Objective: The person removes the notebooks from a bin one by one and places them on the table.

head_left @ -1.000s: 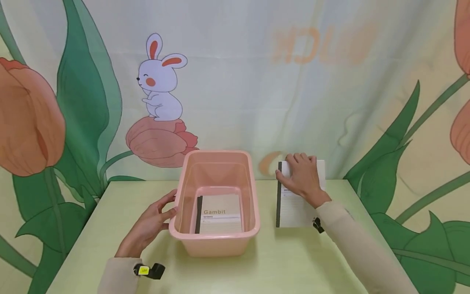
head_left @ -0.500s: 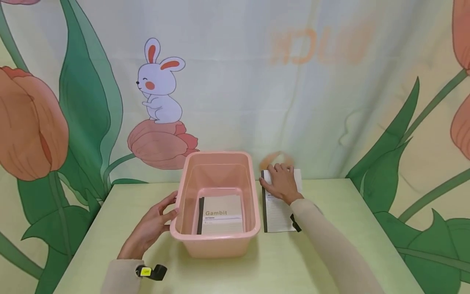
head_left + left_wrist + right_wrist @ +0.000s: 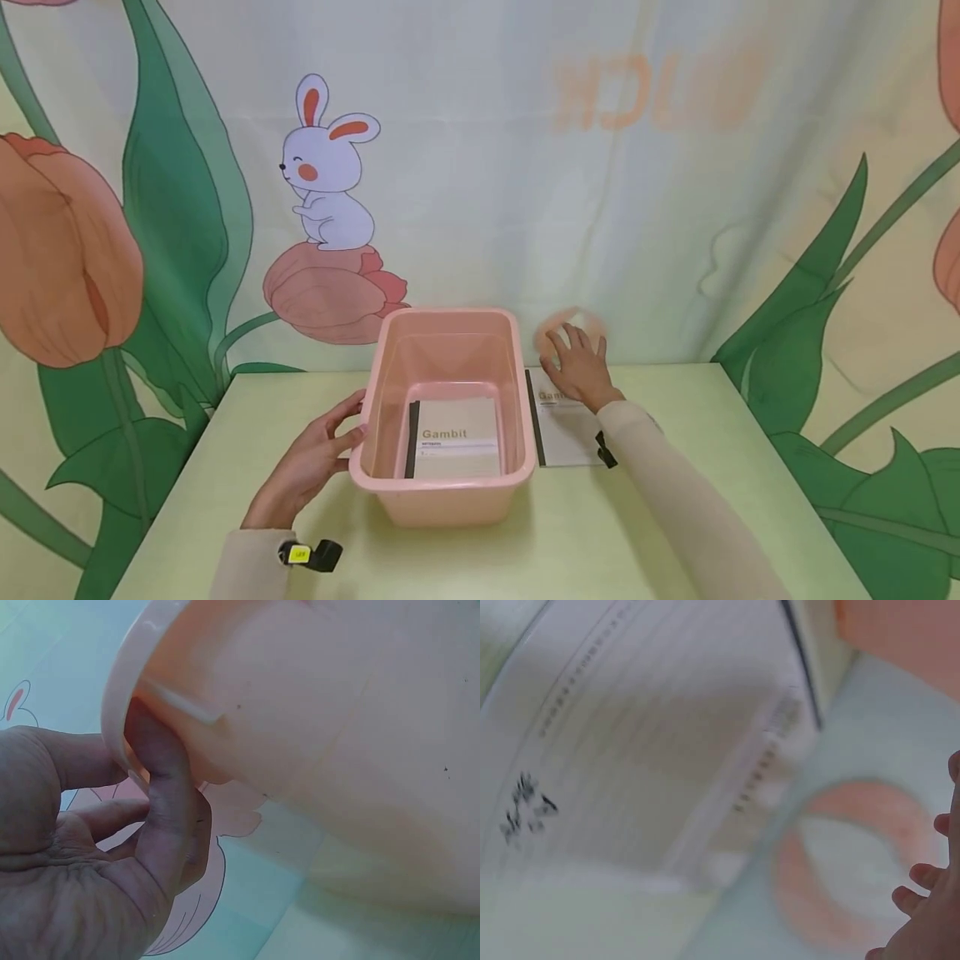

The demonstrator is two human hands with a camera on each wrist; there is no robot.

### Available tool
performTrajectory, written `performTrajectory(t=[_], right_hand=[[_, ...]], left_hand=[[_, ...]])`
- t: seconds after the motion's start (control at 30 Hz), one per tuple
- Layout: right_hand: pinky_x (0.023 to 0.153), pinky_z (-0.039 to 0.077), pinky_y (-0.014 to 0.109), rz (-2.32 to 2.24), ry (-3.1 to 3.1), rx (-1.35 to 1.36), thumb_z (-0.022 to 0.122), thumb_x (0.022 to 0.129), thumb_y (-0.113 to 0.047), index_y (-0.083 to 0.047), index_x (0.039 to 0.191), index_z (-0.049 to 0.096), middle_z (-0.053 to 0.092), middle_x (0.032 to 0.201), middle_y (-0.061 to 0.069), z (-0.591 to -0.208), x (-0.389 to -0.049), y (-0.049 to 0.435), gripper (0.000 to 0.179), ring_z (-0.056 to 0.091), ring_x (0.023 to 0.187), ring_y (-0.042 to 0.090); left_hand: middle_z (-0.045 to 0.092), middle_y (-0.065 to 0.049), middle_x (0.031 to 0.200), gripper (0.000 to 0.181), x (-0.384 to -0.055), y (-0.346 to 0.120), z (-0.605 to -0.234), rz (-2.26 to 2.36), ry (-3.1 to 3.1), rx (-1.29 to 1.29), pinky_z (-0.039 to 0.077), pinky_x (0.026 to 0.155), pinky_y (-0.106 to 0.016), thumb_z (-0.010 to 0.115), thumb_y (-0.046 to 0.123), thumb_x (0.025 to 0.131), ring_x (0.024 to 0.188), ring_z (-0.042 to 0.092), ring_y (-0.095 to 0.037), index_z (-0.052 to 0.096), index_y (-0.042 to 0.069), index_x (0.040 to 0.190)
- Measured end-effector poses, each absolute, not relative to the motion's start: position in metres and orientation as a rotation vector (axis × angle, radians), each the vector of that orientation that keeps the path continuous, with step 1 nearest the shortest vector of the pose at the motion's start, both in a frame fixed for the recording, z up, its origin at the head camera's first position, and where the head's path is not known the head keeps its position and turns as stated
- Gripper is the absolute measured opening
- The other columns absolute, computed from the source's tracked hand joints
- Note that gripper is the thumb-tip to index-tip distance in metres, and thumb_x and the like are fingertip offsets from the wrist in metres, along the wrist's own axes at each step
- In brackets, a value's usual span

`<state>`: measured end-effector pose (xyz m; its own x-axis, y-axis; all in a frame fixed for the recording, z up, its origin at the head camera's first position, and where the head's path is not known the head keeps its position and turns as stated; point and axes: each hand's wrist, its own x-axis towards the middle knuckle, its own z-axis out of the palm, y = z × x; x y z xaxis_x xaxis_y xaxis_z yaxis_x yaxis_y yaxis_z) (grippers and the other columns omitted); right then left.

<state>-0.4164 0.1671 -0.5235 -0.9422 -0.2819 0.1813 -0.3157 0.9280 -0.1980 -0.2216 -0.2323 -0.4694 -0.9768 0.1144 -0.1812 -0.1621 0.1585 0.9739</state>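
Observation:
A pink plastic bin (image 3: 442, 483) stands on the table, and my left hand (image 3: 311, 454) grips its left rim. In the left wrist view the thumb and fingers (image 3: 169, 776) curl round that rim. Inside the bin lies a notebook (image 3: 459, 460) with "Gambit" on its pale cover and a dark spine; a second dark edge shows beside it. A matching notebook (image 3: 566, 442) lies flat on the table, right beside the bin. Over its far end hovers my right hand (image 3: 581, 367), fingers spread and holding nothing. The right wrist view shows this notebook (image 3: 652, 750) apart from the fingertips.
The light green table (image 3: 420, 567) runs back to a printed curtain (image 3: 480, 167) with tulips and a rabbit. Black wrist cameras (image 3: 318, 556) sit on both sleeves.
My right hand brought the notebook left and down to the table beside the bin, then let go of it. The left hand stays on the bin's rim.

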Motion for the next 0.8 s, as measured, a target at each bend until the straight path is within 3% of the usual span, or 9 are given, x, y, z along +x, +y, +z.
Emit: performTrajectory(t=[0.13, 0.4, 0.8], right_hand=[[0.112, 0.01, 0.074, 0.321, -2.855, 0.493, 0.035, 0.103, -0.05, -0.024, 0.152, 0.033, 0.022, 0.161, 0.013, -0.497, -0.403, 0.172, 0.056, 0.022, 0.148, 0.036], [0.113, 0.017, 0.071, 0.27, -2.651, 0.605, 0.046, 0.102, -0.043, -0.022, 0.147, 0.041, 0.029, 0.159, 0.013, -0.433, -0.37, 0.172, 0.051, 0.03, 0.145, 0.035], [0.115, 0.021, 0.065, 0.321, -2.483, 0.803, 0.045, 0.102, -0.039, -0.02, 0.147, 0.042, 0.03, 0.158, 0.011, -0.349, -0.337, 0.124, 0.048, 0.031, 0.145, 0.032]], left_hand=[[0.03, -0.012, 0.154, 0.065, -0.222, -0.232, -0.467, 1.91, 2.223, -0.055, 0.056, 0.093, -0.045, 0.058, 0.021, 0.099, 0.137, 0.04, -0.04, 0.027, 0.028, 0.156], [0.028, -0.011, 0.156, 0.066, -0.22, -0.232, -0.465, 1.911, 2.212, -0.053, 0.055, 0.095, -0.046, 0.058, 0.022, 0.099, 0.14, 0.036, -0.04, 0.026, 0.028, 0.157], [0.028, -0.012, 0.154, 0.064, -0.221, -0.231, -0.469, 1.923, 2.206, -0.028, 0.056, 0.093, -0.045, 0.056, 0.022, 0.1, 0.138, 0.038, -0.04, 0.026, 0.027, 0.156]])
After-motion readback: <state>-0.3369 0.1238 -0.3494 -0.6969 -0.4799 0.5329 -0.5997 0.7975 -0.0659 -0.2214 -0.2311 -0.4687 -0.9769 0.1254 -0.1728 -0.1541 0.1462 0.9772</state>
